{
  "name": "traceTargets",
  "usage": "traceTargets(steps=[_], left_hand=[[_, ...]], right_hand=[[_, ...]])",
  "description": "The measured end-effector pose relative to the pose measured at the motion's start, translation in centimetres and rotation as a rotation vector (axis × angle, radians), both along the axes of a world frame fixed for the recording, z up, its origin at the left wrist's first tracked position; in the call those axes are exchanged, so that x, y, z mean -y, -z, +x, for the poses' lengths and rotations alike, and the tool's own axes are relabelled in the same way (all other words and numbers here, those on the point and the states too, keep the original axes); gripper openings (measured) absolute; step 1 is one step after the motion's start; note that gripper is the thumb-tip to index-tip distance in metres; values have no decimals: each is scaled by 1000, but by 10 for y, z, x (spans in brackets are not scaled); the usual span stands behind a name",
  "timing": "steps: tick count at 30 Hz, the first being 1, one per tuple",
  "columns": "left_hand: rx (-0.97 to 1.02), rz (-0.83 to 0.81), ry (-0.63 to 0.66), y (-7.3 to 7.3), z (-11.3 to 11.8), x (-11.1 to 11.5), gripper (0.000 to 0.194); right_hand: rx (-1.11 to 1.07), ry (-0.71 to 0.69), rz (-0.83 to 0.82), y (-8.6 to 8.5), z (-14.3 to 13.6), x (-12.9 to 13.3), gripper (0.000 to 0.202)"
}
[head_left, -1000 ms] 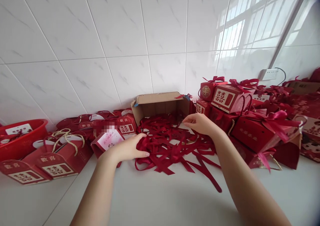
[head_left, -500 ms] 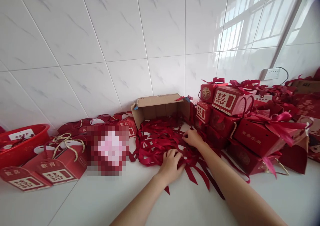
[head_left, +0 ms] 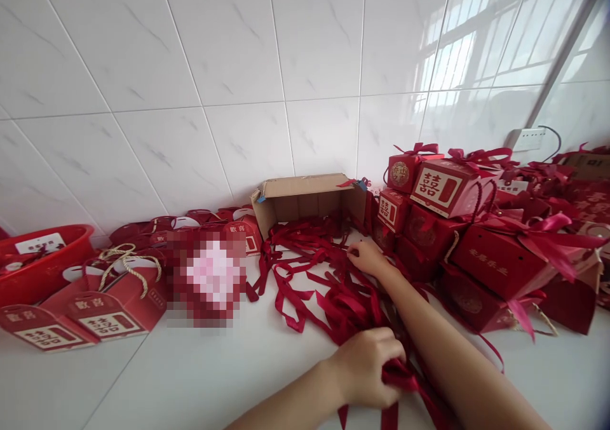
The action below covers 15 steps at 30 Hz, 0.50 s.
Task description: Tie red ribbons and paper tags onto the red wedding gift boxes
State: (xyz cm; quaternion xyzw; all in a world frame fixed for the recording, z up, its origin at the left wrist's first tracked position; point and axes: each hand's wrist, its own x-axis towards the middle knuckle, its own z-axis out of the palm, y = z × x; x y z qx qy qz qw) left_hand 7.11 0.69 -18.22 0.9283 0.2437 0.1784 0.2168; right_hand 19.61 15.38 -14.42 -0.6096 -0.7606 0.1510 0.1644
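Note:
My left hand is closed around a bunch of red ribbons, low in the view. Ribbon ends hang out of its fist toward the near edge. Farther back, my right hand has its fingers curled together on the ribbon heap, pinching some of the strands. The heap spreads across the white surface in front of a cardboard box lying on its side, with more ribbons in its opening.
Red gift boxes with ribbon bows are stacked at the right. On the left stand open red boxes with cord handles, a red plastic basin and a pixelated patch. A tiled wall closes off the back.
My left hand has moved nearer and to the right, dragging ribbons with it and spreading the heap. My right hand has stayed almost in place at the ribbons.

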Motion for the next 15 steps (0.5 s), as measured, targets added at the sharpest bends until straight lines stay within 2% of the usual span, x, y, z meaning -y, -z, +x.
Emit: traceTargets(steps=[4,7,10,12,15], left_hand=[[-192,181,223,5,10,14,32],[-261,236,264,3,13,16,33],[-281,201,201,-2,9,8,37],[-283,179,106,-7,3,-2,34],[-269,168,-79,-15,-13,-23,23]], right_hand=[[-22,-139,15,4,-20,12,56],[24,-206,-85,6,-34,21,67],[79,-274,-166,-2,-35,23,47],[124,-293,-210,-12,-28,21,32],[196,-227,-253,-25,-11,17,25]])
